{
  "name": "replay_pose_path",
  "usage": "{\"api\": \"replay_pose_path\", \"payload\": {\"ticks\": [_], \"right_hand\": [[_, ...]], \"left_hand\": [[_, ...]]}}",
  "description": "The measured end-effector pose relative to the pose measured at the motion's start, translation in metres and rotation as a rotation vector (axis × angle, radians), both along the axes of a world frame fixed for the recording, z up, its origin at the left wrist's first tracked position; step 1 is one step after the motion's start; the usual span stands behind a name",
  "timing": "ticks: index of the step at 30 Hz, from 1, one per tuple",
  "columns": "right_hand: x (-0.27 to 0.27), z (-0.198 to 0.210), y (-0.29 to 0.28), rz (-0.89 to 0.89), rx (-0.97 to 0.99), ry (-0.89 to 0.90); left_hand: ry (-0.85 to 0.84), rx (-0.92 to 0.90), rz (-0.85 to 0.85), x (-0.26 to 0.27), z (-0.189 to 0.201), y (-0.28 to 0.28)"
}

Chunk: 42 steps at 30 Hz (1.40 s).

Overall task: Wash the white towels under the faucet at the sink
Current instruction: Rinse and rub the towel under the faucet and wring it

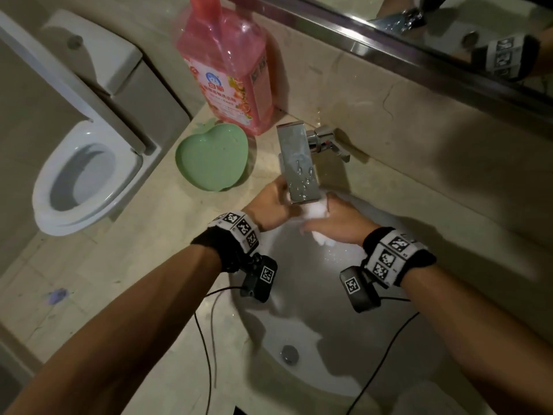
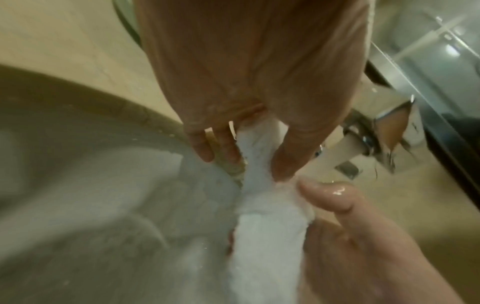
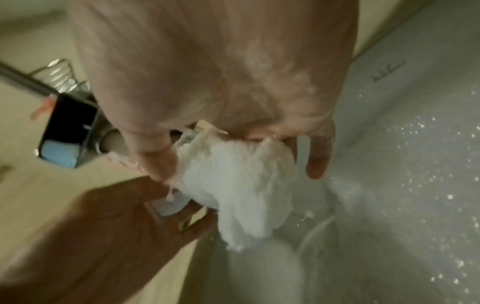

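A person's left hand (image 1: pixel 273 205) and right hand (image 1: pixel 336 224) worked a wet white terry towel (image 1: pixel 314 214) just beneath the flat chrome faucet spout (image 1: pixel 297 166), over the back of the white ceramic sink basin (image 1: pixel 314 295). Seen from the left wrist, the left fingers (image 2: pixel 226 144) and thumb were curled round one end of the twisted cloth; from the right wrist, the right fingers (image 3: pixel 161 156) were clenched on the bunched other end, its loose tail hanging below them toward the bowl. Judged from the soaked fabric and the droplets spattering the basin wall, the wash was under way on this one towel, likely at rubbing or wringing; rinsing out, and any further towels, appeared still to come, and no other towel could be seen. Left of the hands, a white toilet (image 1: pixel 86 175) stood open beside the beige marbled counter (image 1: pixel 155 235), which carried a pale green apple-shaped dish (image 1: pixel 209 160) and a tall pink detergent bottle (image 1: pixel 227 64). Beyond the fingers, a mirror (image 1: pixel 449 28) ran along the wall above the tap.
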State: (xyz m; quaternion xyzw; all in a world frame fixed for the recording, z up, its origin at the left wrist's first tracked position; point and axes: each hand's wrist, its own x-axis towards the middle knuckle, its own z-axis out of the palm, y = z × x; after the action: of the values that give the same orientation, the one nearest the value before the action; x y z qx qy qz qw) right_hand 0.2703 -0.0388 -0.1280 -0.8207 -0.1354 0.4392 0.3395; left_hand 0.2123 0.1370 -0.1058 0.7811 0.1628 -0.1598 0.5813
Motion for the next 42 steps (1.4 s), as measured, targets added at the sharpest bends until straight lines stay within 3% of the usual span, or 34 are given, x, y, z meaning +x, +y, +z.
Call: {"api": "replay_pose_path", "payload": {"ticks": [2,7,16,22,25,31,34,36,39,42], "right_hand": [[0.0,0.002,0.001,-0.125,0.156,0.167],[-0.005,0.001,0.006,-0.326,0.357,0.232],[-0.021,-0.002,0.007,-0.448,0.418,0.046],[-0.012,0.008,-0.002,-0.494,0.397,0.059],[-0.006,0.012,-0.009,-0.5,0.347,0.084],[-0.002,0.018,-0.021,-0.273,0.236,0.098],[-0.002,0.02,-0.022,-0.094,0.194,-0.023],[-0.001,0.021,-0.022,-0.111,0.241,0.001],[0.003,0.023,-0.019,-0.14,0.278,0.03],[0.004,0.019,-0.021,-0.098,0.34,0.107]], "left_hand": [[-0.038,-0.045,0.123,-0.005,0.001,0.003],[0.047,-0.354,0.438,-0.019,0.006,-0.003],[0.19,-0.486,0.615,-0.031,0.006,-0.003],[0.194,-0.25,0.525,-0.031,-0.003,-0.009],[0.12,-0.11,0.475,-0.026,-0.01,-0.013],[-0.121,0.053,0.257,-0.018,-0.014,-0.015],[-0.112,0.008,0.061,-0.016,-0.011,-0.007],[-0.001,0.033,0.009,-0.019,-0.012,-0.001],[0.033,0.048,0.005,-0.028,-0.012,0.0],[-0.081,0.064,0.018,-0.03,-0.008,0.009]]}}
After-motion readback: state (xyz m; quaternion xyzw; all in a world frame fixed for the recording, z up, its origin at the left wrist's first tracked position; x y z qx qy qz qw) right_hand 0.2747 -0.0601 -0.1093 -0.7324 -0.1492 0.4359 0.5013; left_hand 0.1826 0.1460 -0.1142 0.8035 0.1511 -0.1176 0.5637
